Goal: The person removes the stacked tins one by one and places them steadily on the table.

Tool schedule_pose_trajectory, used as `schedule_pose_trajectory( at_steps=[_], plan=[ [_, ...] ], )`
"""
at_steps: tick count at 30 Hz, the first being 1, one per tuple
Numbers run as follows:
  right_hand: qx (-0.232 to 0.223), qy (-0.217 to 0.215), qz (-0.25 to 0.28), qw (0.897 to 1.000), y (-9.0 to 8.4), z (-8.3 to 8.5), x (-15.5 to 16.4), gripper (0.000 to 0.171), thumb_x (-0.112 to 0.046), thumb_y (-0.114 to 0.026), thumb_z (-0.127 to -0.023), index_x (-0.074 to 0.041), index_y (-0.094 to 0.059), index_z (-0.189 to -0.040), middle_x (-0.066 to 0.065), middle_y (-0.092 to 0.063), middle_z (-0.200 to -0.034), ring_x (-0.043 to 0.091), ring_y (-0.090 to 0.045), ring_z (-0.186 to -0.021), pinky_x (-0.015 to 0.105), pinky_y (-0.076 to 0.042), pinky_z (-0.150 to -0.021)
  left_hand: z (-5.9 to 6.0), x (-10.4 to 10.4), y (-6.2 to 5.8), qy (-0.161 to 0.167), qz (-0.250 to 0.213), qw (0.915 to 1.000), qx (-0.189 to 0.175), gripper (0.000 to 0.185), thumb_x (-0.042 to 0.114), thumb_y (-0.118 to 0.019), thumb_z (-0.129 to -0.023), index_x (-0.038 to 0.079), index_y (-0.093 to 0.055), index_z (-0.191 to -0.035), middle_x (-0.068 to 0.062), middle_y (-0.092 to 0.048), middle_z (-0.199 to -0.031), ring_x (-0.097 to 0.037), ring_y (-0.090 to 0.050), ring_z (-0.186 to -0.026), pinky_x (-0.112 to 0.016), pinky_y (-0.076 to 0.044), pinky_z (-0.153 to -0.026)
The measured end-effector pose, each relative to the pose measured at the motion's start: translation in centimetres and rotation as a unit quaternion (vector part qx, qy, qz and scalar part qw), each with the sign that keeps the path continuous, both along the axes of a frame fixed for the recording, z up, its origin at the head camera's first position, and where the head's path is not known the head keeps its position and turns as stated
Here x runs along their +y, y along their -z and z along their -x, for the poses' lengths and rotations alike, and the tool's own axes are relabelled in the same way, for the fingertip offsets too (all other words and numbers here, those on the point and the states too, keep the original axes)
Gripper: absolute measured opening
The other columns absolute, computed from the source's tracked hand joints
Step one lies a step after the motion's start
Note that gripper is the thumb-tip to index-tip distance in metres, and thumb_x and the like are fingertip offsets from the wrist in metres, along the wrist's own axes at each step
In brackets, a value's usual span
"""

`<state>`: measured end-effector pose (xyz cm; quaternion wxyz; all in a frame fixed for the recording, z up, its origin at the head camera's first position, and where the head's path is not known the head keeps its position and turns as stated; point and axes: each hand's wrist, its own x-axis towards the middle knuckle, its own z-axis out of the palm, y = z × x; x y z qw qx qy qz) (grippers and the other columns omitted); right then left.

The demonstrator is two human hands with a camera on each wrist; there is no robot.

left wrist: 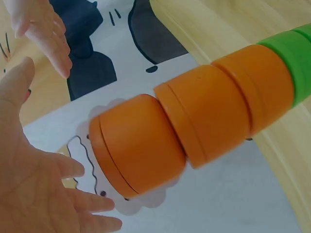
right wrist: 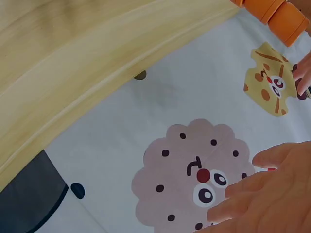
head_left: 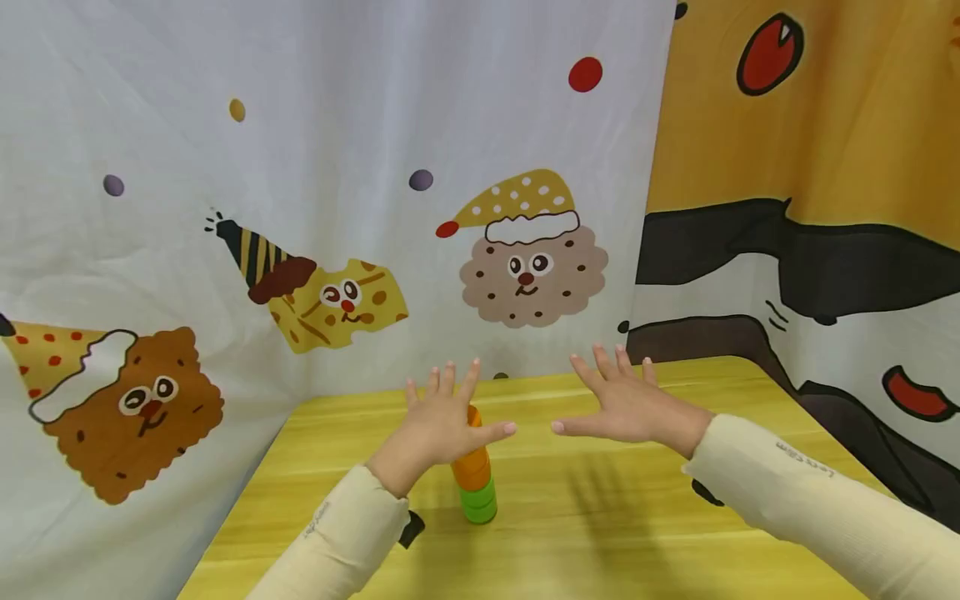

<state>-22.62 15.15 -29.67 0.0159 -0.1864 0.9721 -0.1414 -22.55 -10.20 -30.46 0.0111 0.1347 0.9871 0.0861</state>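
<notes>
A tower of stacked cups stands upright on the table, with orange cups [head_left: 472,472] on top and green cups [head_left: 478,502] at the bottom. My left hand [head_left: 437,427], fingers spread, overlaps the upper part of the tower in the head view. From the left wrist, that hand [left wrist: 43,187] shows apart from the top orange cup [left wrist: 141,145], holding nothing. To the right of the tower my right hand [head_left: 633,408] hovers over the table, also with spread fingers and nothing in it. The right wrist view has the orange cups [right wrist: 286,24] in its top corner.
The yellow wood-grain table [head_left: 540,533] ends at the back against a white curtain [head_left: 337,108] printed with cartoon biscuits and cheese. An orange and black printed curtain [head_left: 750,150] hangs at the right. Dark straps or mounts [head_left: 411,529] show under the wrists.
</notes>
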Motion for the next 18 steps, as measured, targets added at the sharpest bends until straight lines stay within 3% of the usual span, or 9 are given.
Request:
schedule_pose_trajectory(
  at_steps=[5, 10, 14, 18],
  plan=[
    [-0.003, -0.031, 0.02, 0.999, 0.0, 0.2, -0.7, 0.106, -0.077, -0.047, -0.075, -0.007, -0.018, -0.148, 0.028, -0.004, -0.151, 0.046, 0.001, -0.138, 0.066, 0.003, -0.107, 0.0, -1.4, 0.6, 0.024, -0.065, 0.9973, -0.023, 0.107, 0.071, -0.058, -0.073, 0.022, -0.003, -0.151, -0.021, -0.01, -0.153, -0.04, -0.013, -0.139, -0.06, -0.012, -0.111],
    [-0.014, -0.071, 0.054, 0.996, 0.4, 0.7, -2.1, 0.105, -0.072, -0.052, -0.076, -0.004, -0.018, -0.148, 0.024, -0.006, -0.152, 0.04, -0.001, -0.14, 0.056, -0.003, -0.113, 0.1, -2.8, 1.3, 0.058, -0.148, 0.9867, -0.035, 0.114, 0.05, -0.078, -0.067, 0.014, -0.01, -0.15, -0.018, -0.021, -0.151, -0.037, -0.03, -0.134, -0.052, -0.033, -0.106],
    [-0.017, -0.101, 0.077, 0.992, 0.6, 0.9, -3.6, 0.103, -0.068, -0.055, -0.078, -0.001, -0.019, -0.147, 0.02, -0.012, -0.152, 0.037, -0.007, -0.141, 0.052, -0.007, -0.114, 0.2, -3.6, 1.9, 0.066, -0.19, 0.9787, -0.043, 0.109, 0.036, -0.083, -0.067, 0.008, -0.017, -0.149, -0.016, -0.03, -0.148, -0.033, -0.035, -0.132, -0.05, -0.034, -0.106],
    [-0.018, -0.118, 0.093, 0.988, 1.0, 0.9, -5.0, 0.097, -0.064, -0.057, -0.08, -0.003, -0.022, -0.147, 0.016, -0.016, -0.153, 0.033, -0.01, -0.141, 0.049, -0.01, -0.115, 0.2, -4.2, 2.3, 0.058, -0.199, 0.9771, -0.047, 0.102, 0.031, -0.084, -0.067, 0.003, -0.025, -0.146, -0.017, -0.037, -0.144, -0.033, -0.038, -0.129, -0.05, -0.034, -0.105]
  ],
)
